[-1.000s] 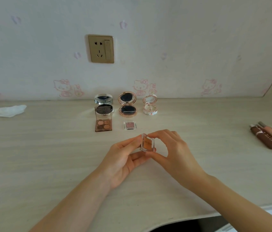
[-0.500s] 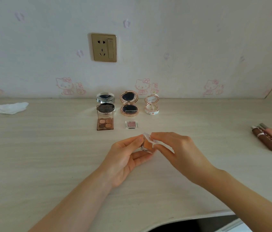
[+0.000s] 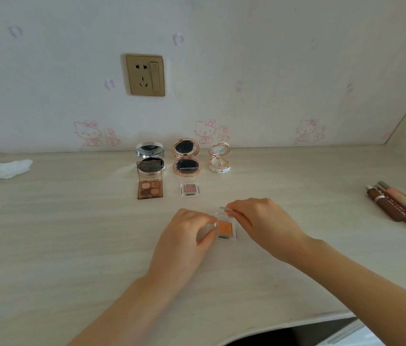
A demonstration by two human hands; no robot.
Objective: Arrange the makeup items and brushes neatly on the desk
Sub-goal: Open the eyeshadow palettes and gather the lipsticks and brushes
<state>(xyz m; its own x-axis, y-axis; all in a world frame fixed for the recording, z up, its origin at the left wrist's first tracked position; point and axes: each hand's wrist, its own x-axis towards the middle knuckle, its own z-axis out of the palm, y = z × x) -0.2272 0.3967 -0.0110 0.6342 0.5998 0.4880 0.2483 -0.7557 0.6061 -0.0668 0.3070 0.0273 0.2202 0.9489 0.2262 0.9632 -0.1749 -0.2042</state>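
A small clear case with an orange eyeshadow pan (image 3: 225, 228) lies on the desk (image 3: 72, 233) between my hands, its lid lifted. My left hand (image 3: 187, 236) pinches the case's left side. My right hand (image 3: 259, 221) pinches the raised clear lid at its far edge. Behind them stand three open round compacts: a silver one (image 3: 150, 156), a rose-gold one (image 3: 186, 157) and a white floral one (image 3: 219, 159). In front of those lie a brown four-pan palette (image 3: 150, 187) and a small pink glitter pan (image 3: 190, 189).
Several brown and pink tubes and pencils (image 3: 396, 206) lie at the right edge of the desk. A crumpled white tissue (image 3: 4, 168) sits far left. A gold wall socket (image 3: 145, 75) is above the compacts. The desk's curved front edge runs at bottom right.
The orange case went from held upright above the desk down to lying flat on it, and its lid has been swung open by my right hand. Both hands lowered.
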